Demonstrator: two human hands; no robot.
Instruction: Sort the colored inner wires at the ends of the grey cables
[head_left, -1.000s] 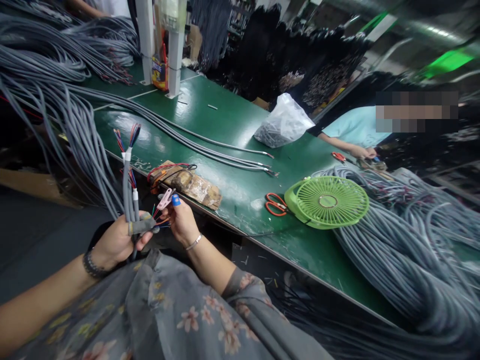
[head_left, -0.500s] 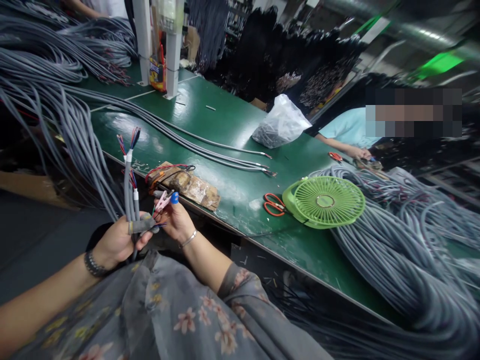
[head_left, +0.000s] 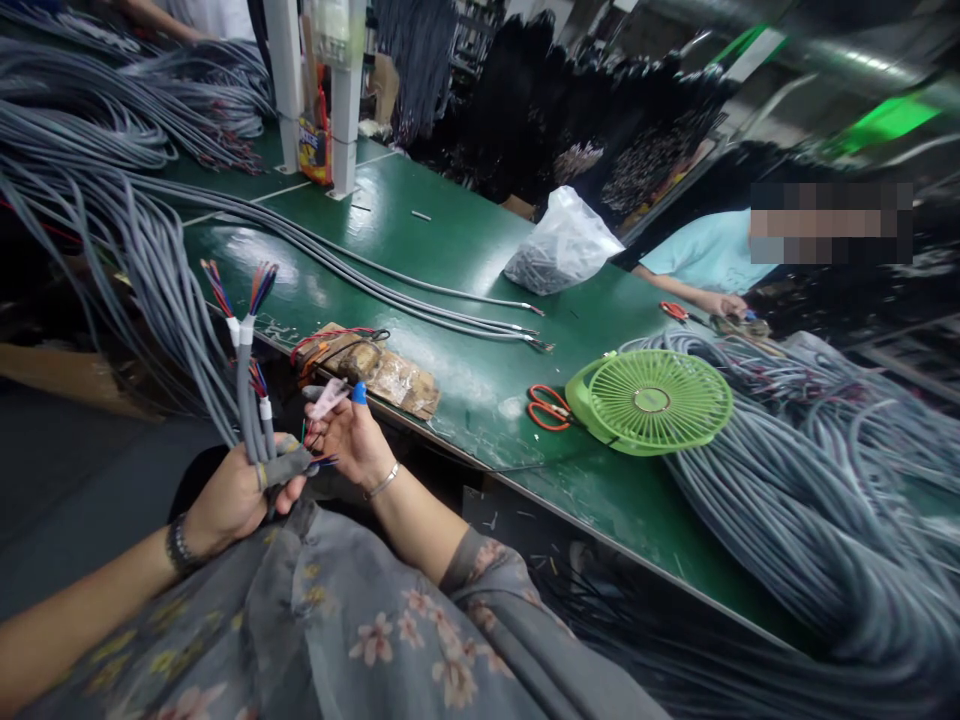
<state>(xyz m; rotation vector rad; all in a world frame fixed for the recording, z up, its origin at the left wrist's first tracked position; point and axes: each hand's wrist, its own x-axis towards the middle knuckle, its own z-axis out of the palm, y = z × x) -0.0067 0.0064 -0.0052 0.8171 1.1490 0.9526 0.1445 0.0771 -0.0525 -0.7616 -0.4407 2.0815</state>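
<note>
My left hand [head_left: 229, 492] is closed around several grey cables [head_left: 244, 395], whose stripped ends fan out into thin coloured wires [head_left: 262, 285] above white sleeves. A grey covering [head_left: 287, 466] wraps its thumb. Just to the right, my right hand [head_left: 358, 440], with a blue finger cover [head_left: 359, 393] on one finger, has its fingers closed on a small pink clip-like tool [head_left: 328, 398]. Fine coloured wires [head_left: 324, 460] run between the two hands. Exactly how the fingers grip them is hidden.
A taped wooden block [head_left: 375, 368] with red and black leads lies at the edge of the green table [head_left: 450, 250]. Orange-handled scissors [head_left: 548, 408], a green fan [head_left: 651, 400], a plastic bag [head_left: 564, 240] and large cable bundles [head_left: 787, 520] are around. A co-worker [head_left: 705, 255] sits across.
The cables in my left hand have tilted left and their wire ends have spread apart. My right hand has shifted slightly right with the pink clip-like tool, which has turned.
</note>
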